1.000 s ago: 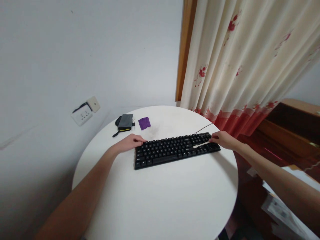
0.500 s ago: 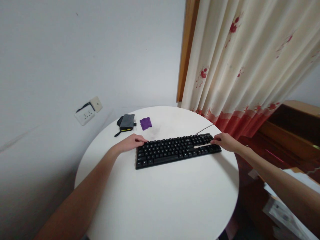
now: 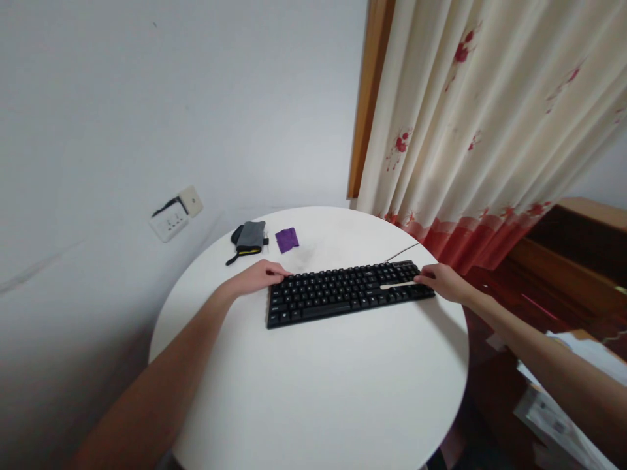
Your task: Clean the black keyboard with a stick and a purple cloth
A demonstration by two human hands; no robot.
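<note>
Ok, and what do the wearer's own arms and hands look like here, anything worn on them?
Both the left arm and right arm are bare as far as they show, with no sleeve. The left hand and right hand are ungloved. No watch or bracelet shows; rings are too small to tell.

Slim bare forearms (image 3: 179, 365) tapering to narrow wrists (image 3: 226, 294), bare hands (image 3: 253, 277) with slender fingers (image 3: 279, 269)

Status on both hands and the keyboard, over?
Right hand holding pale stick over keyboard. Left hand at keyboard's far-left corner. Purple cloth beyond, apart.
</note>
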